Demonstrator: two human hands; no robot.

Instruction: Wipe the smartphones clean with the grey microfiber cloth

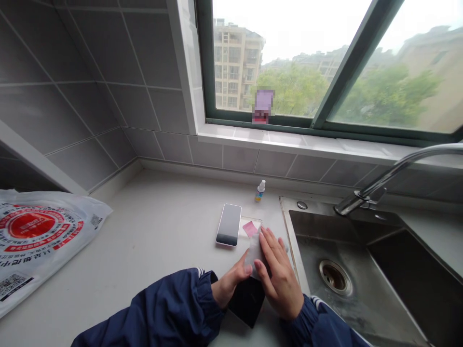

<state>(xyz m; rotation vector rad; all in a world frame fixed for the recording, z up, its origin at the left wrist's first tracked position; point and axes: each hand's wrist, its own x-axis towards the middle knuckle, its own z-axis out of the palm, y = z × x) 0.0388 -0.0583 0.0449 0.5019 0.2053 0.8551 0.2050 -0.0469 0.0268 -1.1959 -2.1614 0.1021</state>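
My left hand (pixel 234 280) holds a small white packet (pixel 255 250) by its lower left edge, thumb on top and other fingers hidden. My right hand (pixel 278 270) is against the packet's right side, its fingers stretched along it and its thumb at the lower edge. Under and below my hands lies a flat black square item (pixel 248 304), partly covered. A white-edged smartphone (pixel 229 225) lies just beyond my left hand. Beside it, a pink slip (pixel 250 228) rests on a pale, thin sheet or clear case partly hidden by the packet.
A small spray bottle (pixel 260 191) stands near the back wall. To the right is a steel sink (pixel 307 270) with a tall faucet (pixel 372 180). A printed white plastic bag (pixel 77 218) lies at the left of the white counter (pixel 162 217). A window is above.
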